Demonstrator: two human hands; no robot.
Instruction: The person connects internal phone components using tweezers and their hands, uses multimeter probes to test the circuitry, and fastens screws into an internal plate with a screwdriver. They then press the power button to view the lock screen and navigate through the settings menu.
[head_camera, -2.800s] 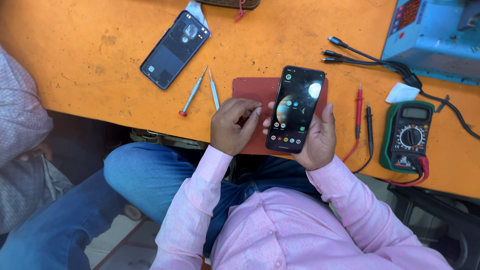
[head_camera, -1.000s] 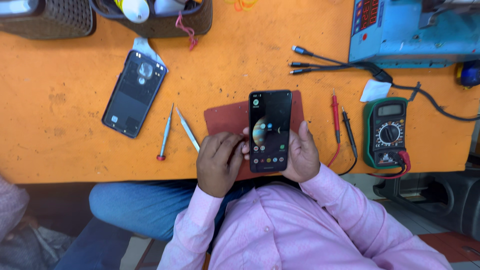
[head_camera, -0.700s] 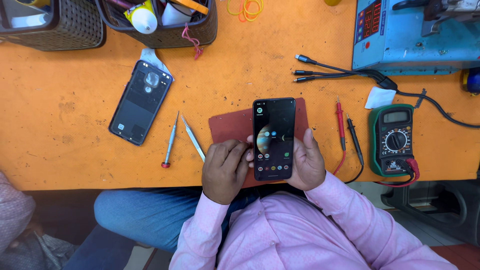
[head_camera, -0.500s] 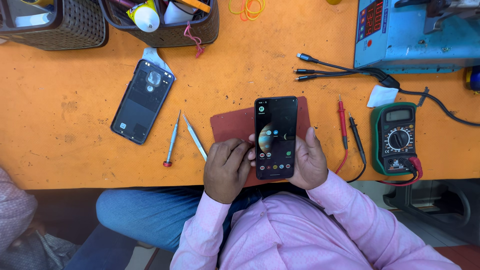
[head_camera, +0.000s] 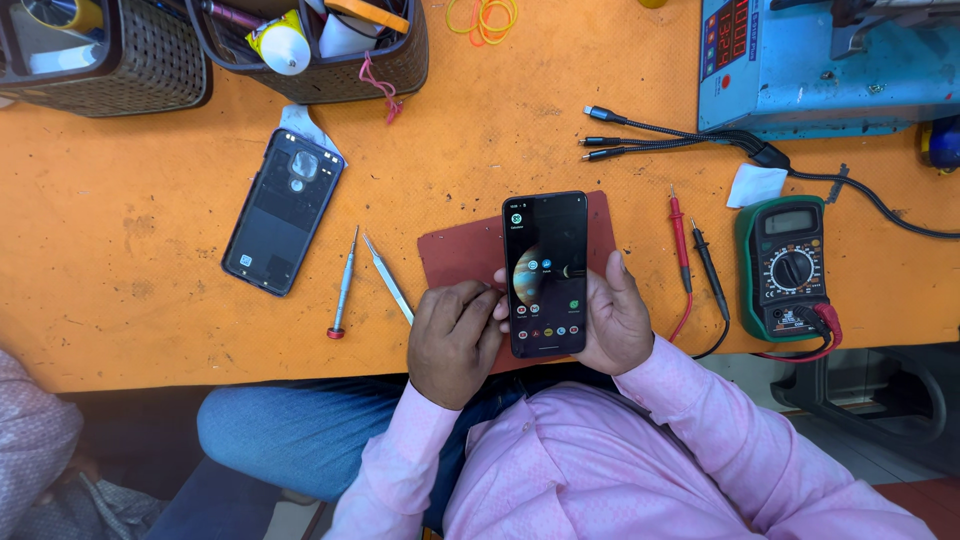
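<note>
While its lit screen faces up, one dark smartphone (head_camera: 546, 274) sits over a reddish-brown mat (head_camera: 462, 252) at the near edge of the orange counter (head_camera: 150, 260). The right hand (head_camera: 615, 320) cups the phone's right side, fingers curled behind it. The left hand (head_camera: 455, 340) grips the left edge, thumb touching the screen. Left of the mat lie one pair of tweezers (head_camera: 388, 278) and one red-tipped screwdriver (head_camera: 342, 285), then one phone back cover (head_camera: 284, 210). To the right lie two test probes (head_camera: 695, 262) and one green multimeter (head_camera: 790, 266). Two dark baskets (head_camera: 330, 62) stand along the far edge.
</note>
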